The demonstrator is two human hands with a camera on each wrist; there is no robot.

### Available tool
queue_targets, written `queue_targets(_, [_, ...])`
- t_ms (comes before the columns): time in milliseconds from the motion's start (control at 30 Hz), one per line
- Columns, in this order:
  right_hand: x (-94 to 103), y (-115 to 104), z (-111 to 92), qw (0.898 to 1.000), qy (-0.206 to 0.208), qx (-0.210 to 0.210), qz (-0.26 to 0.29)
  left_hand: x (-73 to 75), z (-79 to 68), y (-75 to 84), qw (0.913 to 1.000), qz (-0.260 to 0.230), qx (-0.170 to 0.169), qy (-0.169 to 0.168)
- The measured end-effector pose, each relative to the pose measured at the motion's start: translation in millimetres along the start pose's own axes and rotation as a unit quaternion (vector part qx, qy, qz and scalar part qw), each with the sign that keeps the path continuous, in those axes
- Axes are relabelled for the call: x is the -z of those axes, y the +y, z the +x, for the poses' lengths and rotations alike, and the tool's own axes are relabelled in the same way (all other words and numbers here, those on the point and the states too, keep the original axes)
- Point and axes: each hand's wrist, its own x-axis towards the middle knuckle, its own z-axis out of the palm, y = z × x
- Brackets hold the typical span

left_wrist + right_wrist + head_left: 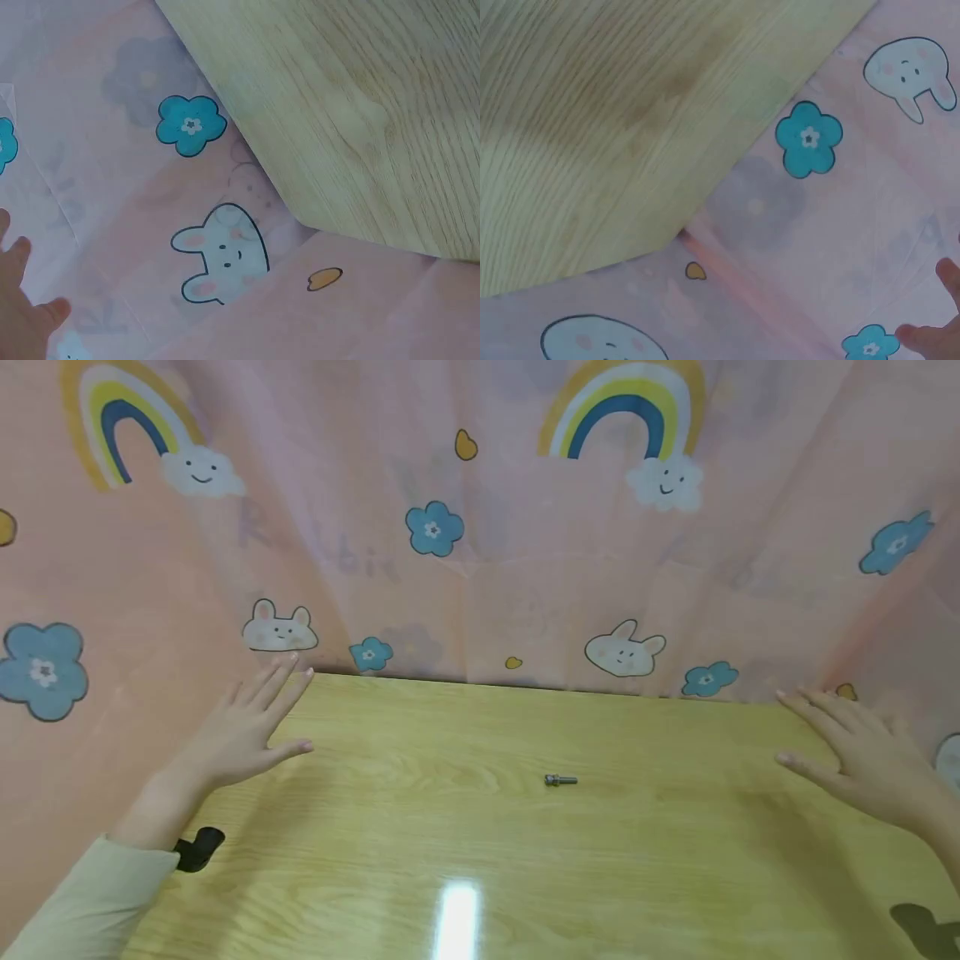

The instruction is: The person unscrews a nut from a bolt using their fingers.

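Observation:
A small metal bolt (561,780) lies on its side on the wooden table (420,835), right of the middle in the head view. It has a nut or washers near its head end. My left hand (243,731) hovers above the table's left side, fingers spread and straight, holding nothing. On the right side my right hand (862,752) is held out with its fingers extended and thumb apart, also holding nothing. Both hands are well away from the bolt. Only fingertips of each hand show in the wrist views.
A pink curtain (510,602) printed with rainbows, flowers and rabbits hangs behind the table and along its sides. The table's far corners show in both wrist views. Black wrist camera mounts (198,849) are on my arms. A bright light reflection falls on the near tabletop.

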Motion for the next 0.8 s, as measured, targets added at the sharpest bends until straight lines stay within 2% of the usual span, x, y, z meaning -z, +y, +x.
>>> queue_targets(100, [-1.6,-1,4,0.998,0.055,0.027,0.021,-3.0,5.1,4.7,0.9978,-0.038,-0.013,0.053])
queue_targets(167, [-2.0,-2,7,0.996,0.077,0.034,0.029,-5.7,9.2,8.3,0.9927,-0.079,-0.022,0.088])
queue_targets(233, [-2.0,-5,9,0.994,0.091,0.045,0.039,-9.7,12.3,12.6,0.9861,-0.121,-0.026,0.112])
queue_targets(333, [-3.3,-11,10,0.993,0.083,0.033,0.072,-18.1,14.9,19.2,0.9772,-0.168,-0.021,0.129])
queue_targets(433, [-6.8,-18,12,0.99,0.059,0.004,0.125,-26.6,17.2,26.8,0.9711,-0.207,0.01,0.118])
queue_targets(567, [-12.0,-26,17,0.982,0.035,-0.023,0.184,-35.7,22.3,36.7,0.9602,-0.262,0.05,0.082])
queue_targets(667, [-14.4,-33,20,0.977,0.034,-0.028,0.208,-41.5,27.7,43.6,0.9472,-0.307,0.066,0.066])
queue_targets(800, [-21.6,-39,19,0.965,0.036,-0.033,0.258,-50.1,34.9,54.3,0.9294,-0.358,0.071,0.054])
